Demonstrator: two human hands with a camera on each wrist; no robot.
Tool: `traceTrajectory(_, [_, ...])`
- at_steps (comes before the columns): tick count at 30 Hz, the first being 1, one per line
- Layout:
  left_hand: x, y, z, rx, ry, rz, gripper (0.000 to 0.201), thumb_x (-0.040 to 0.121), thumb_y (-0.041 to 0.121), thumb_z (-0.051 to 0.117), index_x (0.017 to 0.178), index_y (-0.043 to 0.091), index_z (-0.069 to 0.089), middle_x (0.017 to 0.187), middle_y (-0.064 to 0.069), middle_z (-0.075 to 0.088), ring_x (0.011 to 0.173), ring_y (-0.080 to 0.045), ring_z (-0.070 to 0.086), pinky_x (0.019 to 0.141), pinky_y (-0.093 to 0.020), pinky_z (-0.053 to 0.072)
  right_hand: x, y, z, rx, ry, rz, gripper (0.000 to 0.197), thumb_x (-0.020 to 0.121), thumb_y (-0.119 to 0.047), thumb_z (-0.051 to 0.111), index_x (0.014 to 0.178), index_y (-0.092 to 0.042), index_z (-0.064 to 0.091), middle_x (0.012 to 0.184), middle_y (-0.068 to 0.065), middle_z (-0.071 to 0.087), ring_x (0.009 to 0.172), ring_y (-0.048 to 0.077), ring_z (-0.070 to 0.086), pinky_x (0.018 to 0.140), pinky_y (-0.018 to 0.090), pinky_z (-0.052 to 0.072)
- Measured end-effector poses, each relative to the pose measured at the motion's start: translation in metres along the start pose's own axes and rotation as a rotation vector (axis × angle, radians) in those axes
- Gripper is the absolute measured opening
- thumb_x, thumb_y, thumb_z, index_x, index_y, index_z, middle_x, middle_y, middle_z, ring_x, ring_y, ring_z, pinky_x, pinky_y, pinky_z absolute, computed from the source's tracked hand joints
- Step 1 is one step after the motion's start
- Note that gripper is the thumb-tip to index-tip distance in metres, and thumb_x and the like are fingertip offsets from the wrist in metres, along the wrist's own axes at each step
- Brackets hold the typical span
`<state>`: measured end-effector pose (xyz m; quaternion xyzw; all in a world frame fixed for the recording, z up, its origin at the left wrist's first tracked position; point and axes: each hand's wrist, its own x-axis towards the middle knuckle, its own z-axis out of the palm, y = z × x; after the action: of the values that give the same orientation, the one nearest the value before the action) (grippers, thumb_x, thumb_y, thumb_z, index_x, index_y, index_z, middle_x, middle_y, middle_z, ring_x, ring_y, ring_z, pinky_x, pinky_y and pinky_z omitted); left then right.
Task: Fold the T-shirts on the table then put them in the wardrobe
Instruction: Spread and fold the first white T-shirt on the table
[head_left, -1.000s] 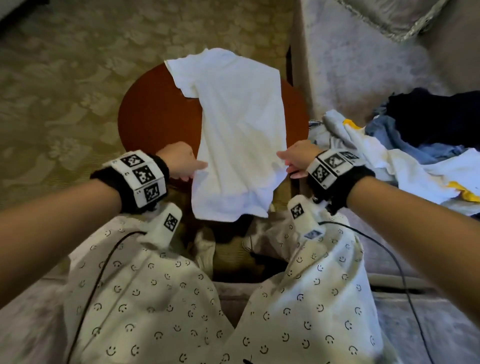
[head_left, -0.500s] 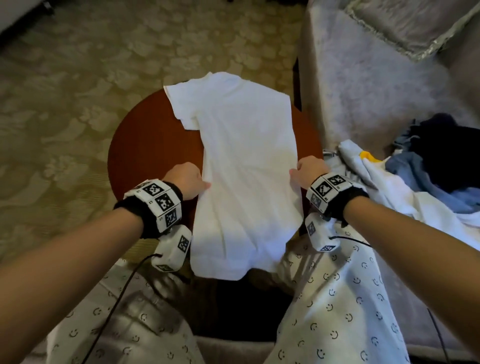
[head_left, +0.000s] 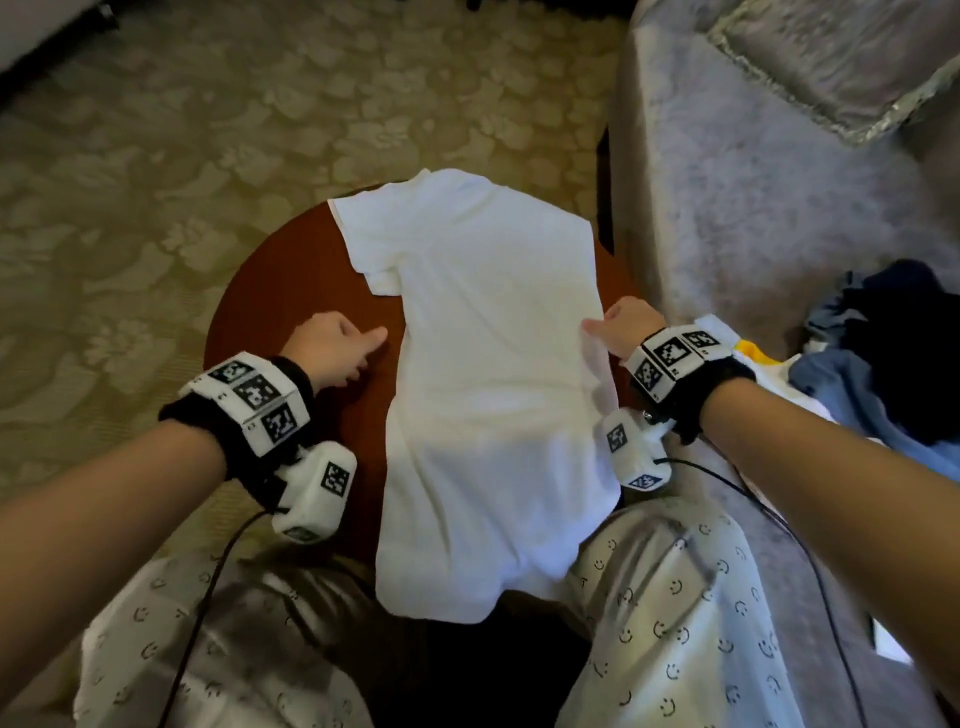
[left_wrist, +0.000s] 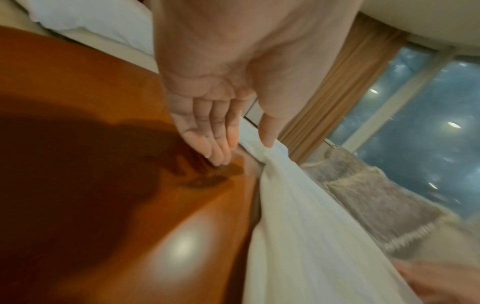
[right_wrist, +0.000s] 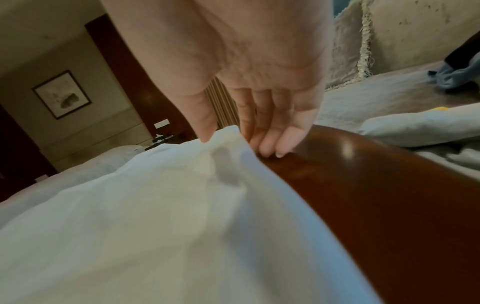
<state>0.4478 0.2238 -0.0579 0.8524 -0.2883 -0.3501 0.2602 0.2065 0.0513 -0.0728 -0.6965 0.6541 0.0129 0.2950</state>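
Here the white cotton T-shirt (head_left: 493, 374) is lying on the round reddish-brown wooden table (head_left: 291, 291); the left hand (head_left: 332, 351) is hovering spread beside it, the right hand (head_left: 626, 327) pinching its edge.

Bare tabletop (head_left: 270, 291) left of and beyond the left hand (head_left: 332, 348): open room for passage. White T-shirt (head_left: 493, 374) just right of the left hand, filling the span between both hands and overhanging the near table edge. Narrow bare strip of wood under the right hand (head_left: 626, 325). Grey sofa (head_left: 753, 208) close on the right, bounding that side. Heap of clothes (head_left: 872, 364) right of the right wrist, blocking outward travel.
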Motion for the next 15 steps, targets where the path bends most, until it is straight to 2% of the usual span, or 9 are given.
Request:
traceTrajectory(2, [0.024, 0.013, -0.008, -0.168, 0.058, -0.059, 0.03, 0.094, 0.031, 0.057, 0.106, 0.003, 0.054, 0.103, -0.013, 0.062, 0.092, -0.025, 0.06, 0.074, -0.034, 0.049, 0.015, -0.014, -0.005, 0.026, 0.04, -0.008, 0.027, 0.091, -0.033, 0.055, 0.077, -0.012, 0.047, 0.067, 0.004, 0.042, 0.063, 0.025, 0.047, 0.052, 0.029, 0.035])
traceTrajectory(3, [0.037, 0.019, -0.012, -0.251, 0.087, -0.095, 0.036, 0.094, 0.027, 0.058, 0.116, -0.002, 0.052, 0.111, -0.017, 0.06, 0.099, -0.028, 0.06, 0.077, -0.035, 0.049, 0.022, -0.021, -0.008, 0.041, 0.055, -0.014, 0.023, 0.091, -0.032, 0.055, 0.093, -0.01, 0.051, 0.081, 0.006, 0.051, 0.076, 0.028, 0.054, 0.059, 0.031, 0.041])
traceTrajectory(4, [0.048, 0.026, -0.015, -0.317, 0.115, -0.134, 0.042, 0.094, 0.023, 0.059, 0.123, -0.005, 0.049, 0.119, -0.02, 0.057, 0.106, -0.03, 0.059, 0.08, -0.035, 0.049, 0.03, -0.027, -0.009, 0.049, 0.071, -0.023, 0.031, 0.092, -0.032, 0.055, 0.111, -0.009, 0.05, 0.102, 0.009, 0.055, 0.094, 0.031, 0.055, 0.072, 0.035, 0.047])
traceTrajectory(5, [0.059, 0.033, -0.018, -0.375, 0.14, -0.163, 0.046, 0.093, 0.02, 0.059, 0.128, -0.007, 0.046, 0.125, -0.021, 0.055, 0.111, -0.031, 0.058, 0.084, -0.036, 0.049, 0.037, -0.033, -0.011, 0.041, 0.09, -0.048, 0.04, 0.092, -0.032, 0.055, 0.124, -0.009, 0.045, 0.12, 0.012, 0.051, 0.109, 0.033, 0.052, 0.085, 0.039, 0.047])
traceTrajectory(7, [0.079, 0.047, -0.02, -0.468, 0.151, -0.204, 0.046, 0.094, 0.014, 0.057, 0.131, -0.009, 0.044, 0.133, -0.022, 0.051, 0.119, -0.032, 0.053, 0.092, -0.038, 0.046, 0.046, -0.045, -0.011, -0.04, 0.156, -0.175, 0.048, 0.093, -0.032, 0.054, 0.135, -0.014, 0.04, 0.136, 0.014, 0.04, 0.124, 0.034, 0.04, 0.1, 0.041, 0.039])
traceTrajectory(8, [0.087, 0.053, -0.019, -0.493, 0.133, -0.225, 0.043, 0.095, 0.013, 0.055, 0.132, -0.008, 0.044, 0.134, -0.021, 0.05, 0.121, -0.032, 0.052, 0.095, -0.038, 0.044, 0.048, -0.051, -0.01, -0.107, 0.169, -0.267, 0.051, 0.093, -0.033, 0.054, 0.139, -0.018, 0.037, 0.14, 0.014, 0.036, 0.128, 0.033, 0.036, 0.102, 0.041, 0.036])
traceTrajectory(10, [0.1, 0.063, -0.016, -0.505, 0.077, -0.259, 0.04, 0.095, 0.013, 0.054, 0.13, -0.004, 0.047, 0.133, -0.018, 0.052, 0.113, -0.03, 0.055, 0.091, -0.036, 0.044, 0.05, -0.062, -0.005, -0.24, 0.134, -0.449, 0.059, 0.092, -0.037, 0.054, 0.145, -0.026, 0.031, 0.149, 0.01, 0.027, 0.135, 0.031, 0.028, 0.107, 0.042, 0.031])
traceTrajectory(12, [0.112, 0.069, -0.012, -0.477, 0.064, -0.265, 0.039, 0.092, 0.014, 0.06, 0.126, -0.003, 0.052, 0.131, -0.015, 0.055, 0.107, -0.028, 0.057, 0.086, -0.035, 0.046, 0.052, -0.073, 0.004, -0.341, 0.025, -0.576, 0.069, 0.091, -0.043, 0.054, 0.149, -0.032, 0.02, 0.157, 0.006, 0.013, 0.143, 0.029, 0.015, 0.112, 0.044, 0.022])
traceTrajectory(15, [0.125, 0.068, -0.009, -0.295, 0.069, -0.262, 0.034, 0.088, 0.019, 0.067, 0.105, -0.009, 0.06, 0.131, -0.014, 0.055, 0.118, -0.032, 0.054, 0.084, -0.036, 0.044, 0.054, -0.085, 0.024, -0.51, -0.213, -0.631, 0.082, 0.087, -0.054, 0.055, 0.149, -0.04, 0.003, 0.159, 0.001, -0.009, 0.146, 0.029, -0.007, 0.115, 0.055, 0.006])
